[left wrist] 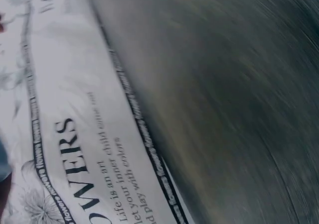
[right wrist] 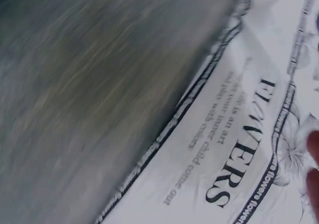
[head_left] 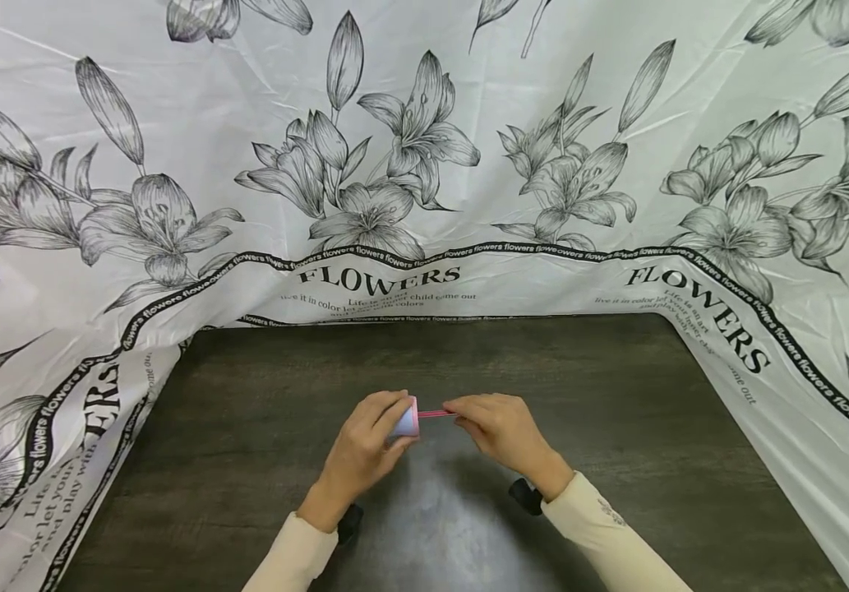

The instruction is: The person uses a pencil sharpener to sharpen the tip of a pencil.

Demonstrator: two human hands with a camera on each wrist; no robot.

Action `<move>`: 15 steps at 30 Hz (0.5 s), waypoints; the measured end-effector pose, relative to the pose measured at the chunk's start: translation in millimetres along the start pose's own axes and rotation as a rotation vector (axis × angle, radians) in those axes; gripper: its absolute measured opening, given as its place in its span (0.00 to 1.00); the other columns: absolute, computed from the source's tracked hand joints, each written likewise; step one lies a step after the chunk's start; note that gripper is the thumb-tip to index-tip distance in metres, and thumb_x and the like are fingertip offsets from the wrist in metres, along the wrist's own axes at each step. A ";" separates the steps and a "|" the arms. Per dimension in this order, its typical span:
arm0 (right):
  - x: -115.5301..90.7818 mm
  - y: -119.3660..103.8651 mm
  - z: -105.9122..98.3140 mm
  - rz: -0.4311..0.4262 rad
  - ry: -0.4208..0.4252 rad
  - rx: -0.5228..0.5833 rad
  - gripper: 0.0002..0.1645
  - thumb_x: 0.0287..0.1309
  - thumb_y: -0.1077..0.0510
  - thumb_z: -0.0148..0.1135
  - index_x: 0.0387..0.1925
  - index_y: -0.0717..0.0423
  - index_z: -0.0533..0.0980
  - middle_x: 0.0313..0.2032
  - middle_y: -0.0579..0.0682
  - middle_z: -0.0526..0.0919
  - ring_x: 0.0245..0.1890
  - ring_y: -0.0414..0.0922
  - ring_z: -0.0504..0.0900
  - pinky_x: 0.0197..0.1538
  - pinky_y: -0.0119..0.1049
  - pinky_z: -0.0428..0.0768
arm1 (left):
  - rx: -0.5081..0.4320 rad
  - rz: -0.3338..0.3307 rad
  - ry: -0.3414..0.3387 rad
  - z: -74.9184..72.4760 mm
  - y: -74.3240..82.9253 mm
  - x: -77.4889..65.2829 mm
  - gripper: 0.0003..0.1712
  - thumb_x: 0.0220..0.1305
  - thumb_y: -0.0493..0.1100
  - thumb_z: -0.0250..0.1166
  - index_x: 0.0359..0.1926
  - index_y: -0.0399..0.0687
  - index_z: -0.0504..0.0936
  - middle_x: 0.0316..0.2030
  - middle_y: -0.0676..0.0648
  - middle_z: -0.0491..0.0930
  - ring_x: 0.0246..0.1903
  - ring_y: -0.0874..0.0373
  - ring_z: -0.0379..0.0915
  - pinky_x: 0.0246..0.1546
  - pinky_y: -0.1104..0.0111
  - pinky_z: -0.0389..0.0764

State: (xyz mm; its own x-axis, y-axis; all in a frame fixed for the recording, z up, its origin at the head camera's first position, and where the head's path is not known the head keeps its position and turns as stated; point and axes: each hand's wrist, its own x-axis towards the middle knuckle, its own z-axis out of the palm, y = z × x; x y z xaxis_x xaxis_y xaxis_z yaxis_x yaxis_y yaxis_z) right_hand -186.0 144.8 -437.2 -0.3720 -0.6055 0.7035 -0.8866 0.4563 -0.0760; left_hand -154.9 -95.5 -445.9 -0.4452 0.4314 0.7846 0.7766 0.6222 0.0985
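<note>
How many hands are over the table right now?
2. The left hand grips a pale blue cylinder with a pink rim; the right hand, beside it, pinches a thin pink strip at that rim. No other hand seems hidden.

Dark grey-brown table (head_left: pixel 579 362) with a wood-like grain, light shining on its near part. Creased white cloth (head_left: pixel 486 107) borders its far edge and both sides, printed with grey lilies (head_left: pixel 368 210), black lettered bands and the word "FLOWERS" (head_left: pixel 380 280).
</note>
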 end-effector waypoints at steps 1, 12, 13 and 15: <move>-0.2 1.0 1.1 -0.058 0.035 -0.070 0.10 0.57 0.63 0.65 0.42 0.55 0.82 0.35 0.45 0.87 0.29 0.37 0.84 0.30 0.28 0.80 | -0.042 -0.049 -0.037 -2.4 1.1 1.8 0.36 0.39 0.41 0.80 0.52 0.35 0.78 0.47 0.41 0.79 0.46 0.50 0.76 0.44 0.63 0.80; -2.5 4.2 7.2 -0.253 0.182 -0.246 0.16 0.70 0.60 0.49 0.39 0.58 0.84 0.33 0.47 0.88 0.26 0.38 0.84 0.27 0.29 0.79 | -0.337 -0.382 -0.211 -12.7 6.4 11.5 0.35 0.39 0.41 0.79 0.53 0.38 0.80 0.46 0.44 0.82 0.39 0.55 0.78 0.32 0.69 0.79; -2.3 3.9 7.7 -0.236 0.168 -0.217 0.16 0.71 0.60 0.48 0.39 0.58 0.83 0.32 0.47 0.87 0.24 0.38 0.83 0.25 0.28 0.79 | -0.290 -0.325 -0.180 -11.1 6.4 11.0 0.35 0.38 0.41 0.79 0.52 0.36 0.80 0.46 0.43 0.81 0.41 0.53 0.78 0.34 0.68 0.81; -1.1 3.0 8.1 -0.190 0.135 -0.156 0.12 0.68 0.61 0.52 0.38 0.58 0.82 0.31 0.47 0.87 0.22 0.38 0.82 0.24 0.27 0.79 | -0.204 -0.219 -0.113 -7.7 6.3 9.4 0.36 0.36 0.39 0.80 0.51 0.35 0.80 0.47 0.42 0.80 0.46 0.50 0.77 0.40 0.64 0.82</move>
State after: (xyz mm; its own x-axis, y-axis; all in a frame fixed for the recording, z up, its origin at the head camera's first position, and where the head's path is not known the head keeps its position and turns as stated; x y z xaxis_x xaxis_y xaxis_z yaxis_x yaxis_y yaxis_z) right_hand -190.5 141.6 -443.9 -0.1540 -0.6026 0.7830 -0.8800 0.4441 0.1687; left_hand -150.7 -92.6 -433.2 -0.6493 0.3784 0.6597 0.7252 0.5693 0.3872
